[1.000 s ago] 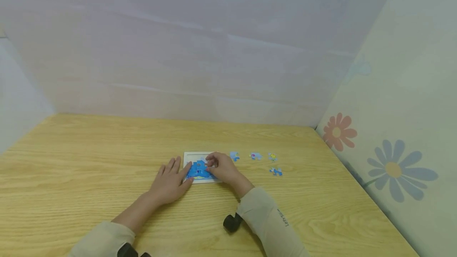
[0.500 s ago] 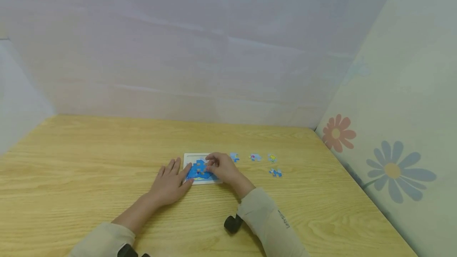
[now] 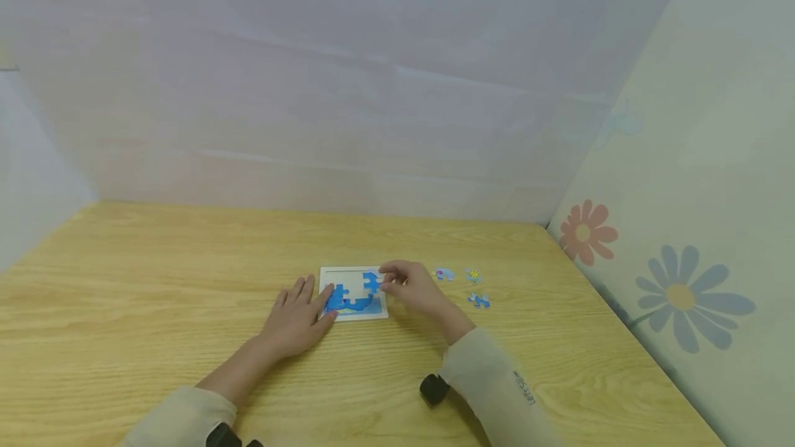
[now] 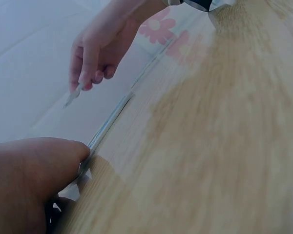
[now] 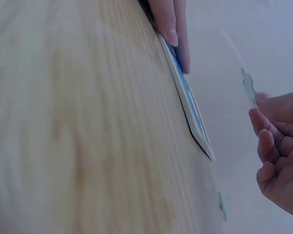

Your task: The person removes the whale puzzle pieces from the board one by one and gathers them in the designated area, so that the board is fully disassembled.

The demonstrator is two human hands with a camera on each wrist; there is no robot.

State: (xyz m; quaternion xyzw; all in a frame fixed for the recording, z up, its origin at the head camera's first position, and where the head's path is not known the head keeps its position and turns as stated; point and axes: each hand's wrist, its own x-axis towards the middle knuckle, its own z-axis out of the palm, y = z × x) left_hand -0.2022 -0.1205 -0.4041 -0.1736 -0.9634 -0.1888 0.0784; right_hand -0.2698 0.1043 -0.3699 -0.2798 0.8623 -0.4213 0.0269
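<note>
My left hand (image 3: 295, 319) lies with straight fingers at the left edge of a white-framed jigsaw puzzle board (image 3: 360, 318), its thumb and index finger touching the board. Blue pieces (image 3: 355, 304) sit along the board's left and lower part, and pale bare backing shows above them. My right hand (image 3: 416, 288) pinches a blue jigsaw piece (image 3: 373, 283) over the board's right side. In the left wrist view this piece (image 4: 72, 96) hangs clear above the frame. Seen from the right wrist, the piece (image 5: 248, 83) stands edge-on between thumb and fingers.
Right of the board lie loose pieces: a pale one with a pink spot (image 3: 444, 274), one with a yellow flower (image 3: 474, 274), and a blue-and-white one (image 3: 479, 301). The wooden table (image 3: 186, 267) meets a pale wall behind and a flower-printed wall (image 3: 683, 295) at right.
My right hand has lifted the blue piece out of the middle of the board and moved right with it, uncovering pale backing. The left hand has stayed in place.
</note>
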